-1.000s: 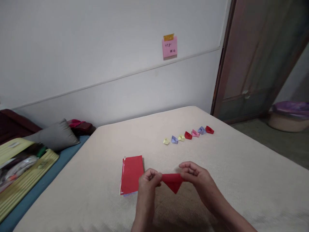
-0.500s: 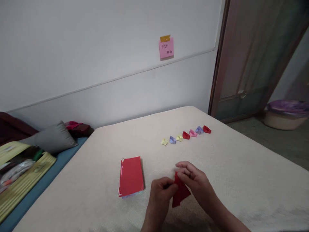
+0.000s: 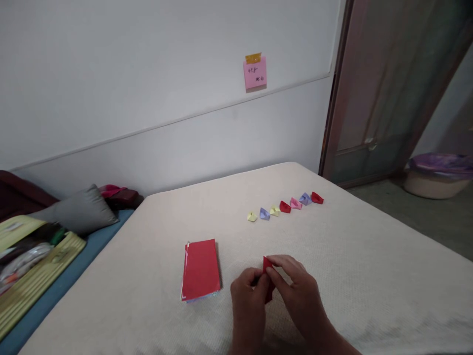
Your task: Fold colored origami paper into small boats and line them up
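Observation:
Both hands meet low in the middle over a beige mattress [image 3: 369, 276]. My left hand [image 3: 248, 296] and my right hand [image 3: 295, 291] pinch a small folded red paper [image 3: 267, 267] between their fingertips; only its top corner and a strip show, the rest is hidden by the fingers. A stack of paper sheets with a red one on top [image 3: 200, 268] lies just left of my left hand.
A row of several small folded paper shapes [image 3: 284, 207], yellow, purple, red and pink, lies farther back. A pink note [image 3: 254, 73] hangs on the wall. A grey pillow [image 3: 77, 209] and clutter sit at left, a door [image 3: 384, 88] and a basin [image 3: 436, 175] at right.
The red paper went from a wide triangle held between spread hands to a narrow folded piece. My hands have come together around it and moved slightly lower.

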Demonstrator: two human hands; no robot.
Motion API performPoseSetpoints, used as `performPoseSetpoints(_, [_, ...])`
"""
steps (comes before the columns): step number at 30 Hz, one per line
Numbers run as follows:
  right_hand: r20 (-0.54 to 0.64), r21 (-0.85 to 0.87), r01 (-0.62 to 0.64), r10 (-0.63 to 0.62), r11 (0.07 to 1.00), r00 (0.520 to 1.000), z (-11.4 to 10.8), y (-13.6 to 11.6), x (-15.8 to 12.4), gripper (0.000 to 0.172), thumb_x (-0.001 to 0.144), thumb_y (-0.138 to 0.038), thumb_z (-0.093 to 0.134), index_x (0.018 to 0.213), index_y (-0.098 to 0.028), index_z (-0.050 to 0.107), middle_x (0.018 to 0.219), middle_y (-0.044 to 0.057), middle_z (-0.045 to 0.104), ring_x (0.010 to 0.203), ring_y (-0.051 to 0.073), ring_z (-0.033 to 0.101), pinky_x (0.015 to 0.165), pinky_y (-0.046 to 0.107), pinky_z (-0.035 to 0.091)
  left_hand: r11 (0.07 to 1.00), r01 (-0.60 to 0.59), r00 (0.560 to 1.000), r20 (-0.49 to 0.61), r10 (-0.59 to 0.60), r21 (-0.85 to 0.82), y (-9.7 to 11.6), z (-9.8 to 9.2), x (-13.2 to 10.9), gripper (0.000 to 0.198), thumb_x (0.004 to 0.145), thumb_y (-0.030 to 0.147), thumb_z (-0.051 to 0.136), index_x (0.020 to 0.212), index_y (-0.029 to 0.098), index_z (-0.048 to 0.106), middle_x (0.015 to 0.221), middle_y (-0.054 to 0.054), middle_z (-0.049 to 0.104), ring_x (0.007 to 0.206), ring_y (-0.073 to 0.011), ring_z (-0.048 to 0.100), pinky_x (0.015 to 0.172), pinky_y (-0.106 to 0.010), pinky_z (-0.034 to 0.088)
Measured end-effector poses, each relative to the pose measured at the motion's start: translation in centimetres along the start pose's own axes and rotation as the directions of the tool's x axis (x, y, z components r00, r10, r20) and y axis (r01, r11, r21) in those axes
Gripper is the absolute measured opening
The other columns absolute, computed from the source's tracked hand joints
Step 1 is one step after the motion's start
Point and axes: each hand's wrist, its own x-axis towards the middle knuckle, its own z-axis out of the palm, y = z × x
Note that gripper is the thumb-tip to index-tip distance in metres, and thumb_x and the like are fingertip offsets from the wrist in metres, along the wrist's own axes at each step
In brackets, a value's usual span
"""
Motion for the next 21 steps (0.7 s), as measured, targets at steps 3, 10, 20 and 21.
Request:
performPoseSetpoints(3, [0.003,-0.004,0.004,-0.004,1.000,1.000,-0.12,-0.23,0.00,0.011,0.085,-0.025,0.055,0.090,-0.024,0.065,0.090,0.004,0.067,0.089,0.023,0.059,0.083,0.039,0.044,0.993,-0.053,0.997,-0.055,0.059,0.107,-0.48,-0.05,-0.06,0.028,0.079,0.041,0.058,0.067,0.016,0.066,0.053,0.000,0.055,0.053,-0.0130,0.047,0.049,-0.023,0.034])
performPoseSetpoints(10, [0.009,-0.005,0.000,0.000,1.000,1.000,-0.26,-0.55,0.20,0.011,0.085,-0.025,0.054,0.080,-0.024,0.063,0.082,0.003,0.066,0.083,0.021,0.058,0.079,0.037,0.043,0.912,-0.144,0.974,-0.105,0.198,0.384,-0.94,0.03,-0.35,0.031,0.083,0.042,0.054,0.065,0.020,0.065,0.060,-0.003,0.061,0.061,-0.0170,0.053,0.057,-0.026,0.035])
performPoseSetpoints(20, [-0.014,0.017,-0.091,0.091,0.996,0.996,-0.48,-0.37,0.10,0.012,0.084,-0.030,0.055,0.091,-0.024,0.062,0.092,0.006,0.066,0.090,0.024,0.059,0.082,0.039,0.044,0.986,-0.038,0.997,-0.060,0.049,0.161,-0.03,0.14,-0.48,0.029,0.081,0.041,0.057,0.068,0.016,0.066,0.056,-0.001,0.058,0.051,-0.0132,0.049,0.048,-0.023,0.035])
performPoseSetpoints(21, [-0.003,0.021,-0.080,0.080,0.997,0.997,-0.51,-0.43,0.11,0.011,0.084,-0.030,0.054,0.089,-0.024,0.062,0.090,0.005,0.066,0.089,0.024,0.059,0.082,0.039,0.044,0.987,-0.035,0.997,-0.062,0.045,0.156,-0.03,0.15,-0.45,0.029,0.080,0.041,0.057,0.068,0.016,0.066,0.055,-0.001,0.058,0.051,-0.0130,0.049,0.047,-0.023,0.035])
